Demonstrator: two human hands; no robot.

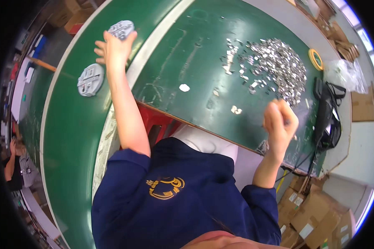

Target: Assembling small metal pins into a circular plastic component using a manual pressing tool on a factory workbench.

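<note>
My left hand reaches over the green belt at the left with its fingers spread. Its thumb and index finger are at the near edge of a round grey plastic part; whether they touch it I cannot tell. A second round grey part, with raised ribs, lies closer to me on the belt. Over the right side of the table, my right hand is closed with its fingers curled. A small dark spot shows among those fingers, too small to name. Just beyond is a heap of small shiny metal pieces.
Loose pieces and a white scrap lie on the green table. A yellow tape roll, plastic bag and black bag line the right edge. A pale rail separates belt and table. Cartons stand lower right.
</note>
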